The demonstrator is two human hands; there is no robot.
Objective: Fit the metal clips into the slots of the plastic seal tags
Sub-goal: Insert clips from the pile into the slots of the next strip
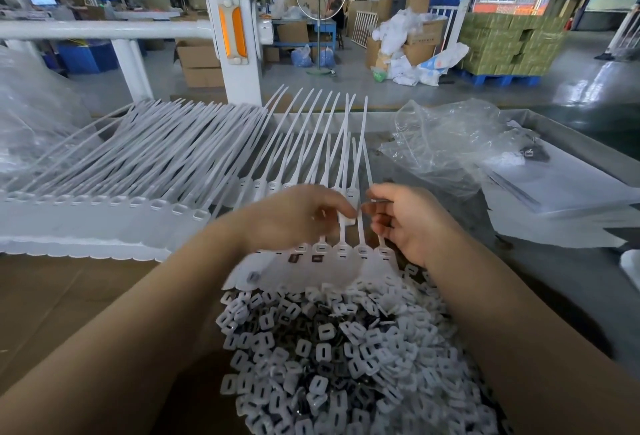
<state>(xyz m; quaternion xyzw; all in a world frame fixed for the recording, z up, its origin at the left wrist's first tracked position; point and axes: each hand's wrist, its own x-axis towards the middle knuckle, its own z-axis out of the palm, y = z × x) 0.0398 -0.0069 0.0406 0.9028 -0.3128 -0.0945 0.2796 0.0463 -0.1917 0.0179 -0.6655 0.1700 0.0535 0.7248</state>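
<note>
While both hands [294,216] [408,223] pinch white seal tags [343,251] | slots visible; strips joined

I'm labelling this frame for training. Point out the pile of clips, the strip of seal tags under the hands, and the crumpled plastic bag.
pile of clips [332,358], head view, middle of heap.
strip of seal tags [343,261], head view, flat tag body.
crumpled plastic bag [446,144], head view, centre of bag.

Crumpled clear plastic bag [450,144] at the counter's far right, white railing post [235,36] with orange reflector [232,31], standing fan [320,19], stacked green cartons [512,43] on a blue pallet [498,78]
</note>
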